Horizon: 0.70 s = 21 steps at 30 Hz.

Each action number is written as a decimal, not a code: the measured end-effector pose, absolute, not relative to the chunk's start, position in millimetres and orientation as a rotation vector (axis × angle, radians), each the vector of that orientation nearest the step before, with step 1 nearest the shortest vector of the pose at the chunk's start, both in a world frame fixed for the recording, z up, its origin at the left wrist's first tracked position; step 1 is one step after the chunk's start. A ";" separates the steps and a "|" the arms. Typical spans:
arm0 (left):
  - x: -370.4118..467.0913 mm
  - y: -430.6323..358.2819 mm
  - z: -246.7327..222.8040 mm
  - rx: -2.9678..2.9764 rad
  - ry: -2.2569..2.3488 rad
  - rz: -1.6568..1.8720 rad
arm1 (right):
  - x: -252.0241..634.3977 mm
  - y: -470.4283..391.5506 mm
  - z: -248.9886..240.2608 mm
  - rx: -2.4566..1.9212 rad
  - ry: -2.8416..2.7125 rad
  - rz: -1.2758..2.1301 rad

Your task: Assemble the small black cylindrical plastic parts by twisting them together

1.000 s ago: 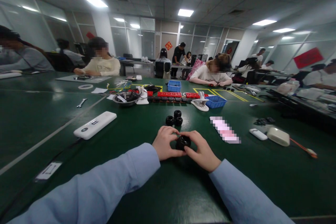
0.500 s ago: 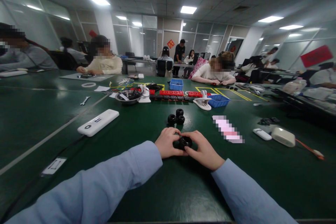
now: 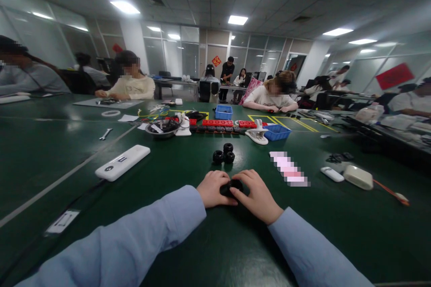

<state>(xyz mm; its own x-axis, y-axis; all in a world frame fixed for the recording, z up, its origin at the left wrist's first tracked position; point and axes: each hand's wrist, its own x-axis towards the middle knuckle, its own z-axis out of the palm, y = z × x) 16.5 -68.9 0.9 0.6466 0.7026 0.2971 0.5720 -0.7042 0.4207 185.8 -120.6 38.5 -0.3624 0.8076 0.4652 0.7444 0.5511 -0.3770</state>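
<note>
Between my two hands, low over the dark green tabletop point(image 3: 215, 251), is a small black toy tyre point(image 3: 237, 184). My left hand point(image 3: 211, 189) grips its left side, fingers curled and thumb along the near edge. Around the right side curve the fingers of my right hand point(image 3: 257, 196), with the thumb across the tyre's near upper part. Parts of the tyre are hidden by the fingers. Just beyond my hands, several similar black tyres point(image 3: 218, 157) stand grouped close together on the table.
A white power bank point(image 3: 123, 163) with a cable lies left, near a wrench point(image 3: 106, 134). Farther back are a metal bowl point(image 3: 161, 134), red blocks in a row point(image 3: 217, 123), a white clamp point(image 3: 257, 133) and a blue bin point(image 3: 278, 132). A phone point(image 3: 289, 169) lies right. People sit opposite.
My right thumb has shifted from the tyre's near edge onto its upper part. Both hands stay around the tyre. The whole view has tilted slightly.
</note>
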 end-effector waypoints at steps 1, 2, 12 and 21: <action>16.8 -68.6 0.3 2.579 1.027 0.649 | 184.5 -121.2 39.0 -1.232 -2.177 0.137; 16.9 -68.4 -0.2 2.578 1.031 0.653 | 183.3 -122.0 39.7 -1.217 -2.182 0.142; 16.6 -68.1 -0.4 2.566 1.011 0.664 | 180.6 -129.2 50.0 -1.079 -2.320 0.212; 16.7 -68.4 0.6 2.581 1.012 0.610 | 180.1 -130.6 50.2 -0.950 -2.351 0.275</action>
<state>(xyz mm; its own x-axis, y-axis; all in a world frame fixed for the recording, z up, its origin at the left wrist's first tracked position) 16.7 -68.4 0.6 0.6613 0.6976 0.2756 0.5694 -0.7061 0.4209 180.1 -130.6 50.2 -0.5765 0.6887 0.4397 0.5686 0.7246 -0.3894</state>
